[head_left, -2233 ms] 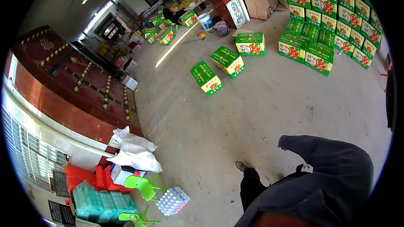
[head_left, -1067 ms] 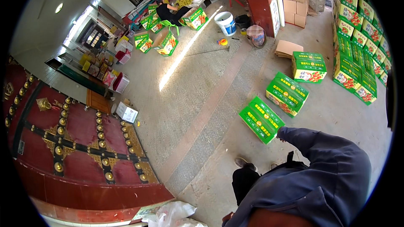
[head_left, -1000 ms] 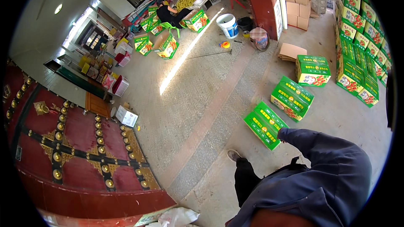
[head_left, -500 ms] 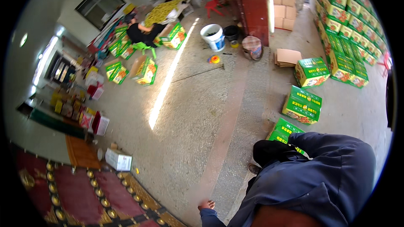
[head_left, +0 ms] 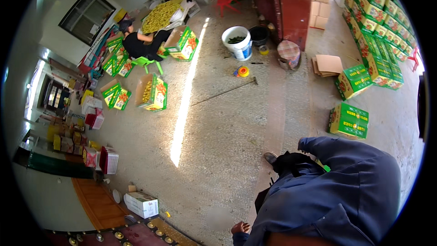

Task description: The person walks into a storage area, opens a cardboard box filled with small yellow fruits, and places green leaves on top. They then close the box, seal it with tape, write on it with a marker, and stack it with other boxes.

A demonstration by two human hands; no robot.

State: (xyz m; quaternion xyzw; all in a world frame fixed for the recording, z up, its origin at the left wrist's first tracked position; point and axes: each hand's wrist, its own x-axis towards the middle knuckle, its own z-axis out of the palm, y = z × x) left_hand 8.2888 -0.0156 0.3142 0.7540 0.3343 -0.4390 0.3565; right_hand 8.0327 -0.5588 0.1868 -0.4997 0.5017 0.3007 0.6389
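Low in the view, my left hand [head_left: 241, 228] hangs above the floor beside my dark blue jacket [head_left: 337, 187]. Its fingers are loosely bent and a little apart, and I see nothing in them. My right arm bends across the front of my body; its sleeve [head_left: 314, 145] shows, but the right hand is out of sight. A green strip of a carton [head_left: 327, 168] peeks out beneath that arm, mostly covered by sleeve and leg. Just beyond the arm stands a closed green and yellow carton [head_left: 349, 121]. Farther off is another such carton [head_left: 353, 82].
Flat cardboard [head_left: 328, 65] and a tall carton stack [head_left: 380, 32] stand at the right. A long-handled tool [head_left: 223, 92] lies on the floor near a white bucket [head_left: 237, 45]. One person [head_left: 136, 43] sits beside open cartons, another behind a yellow-heaped table [head_left: 159, 16]. A white box [head_left: 141, 204] stands lower left.
My view has shifted, and the nearest carton is now mostly covered by my sleeve and leg. My left hand appears farther right, its fingers still bent. One shoe now shows farther forward.
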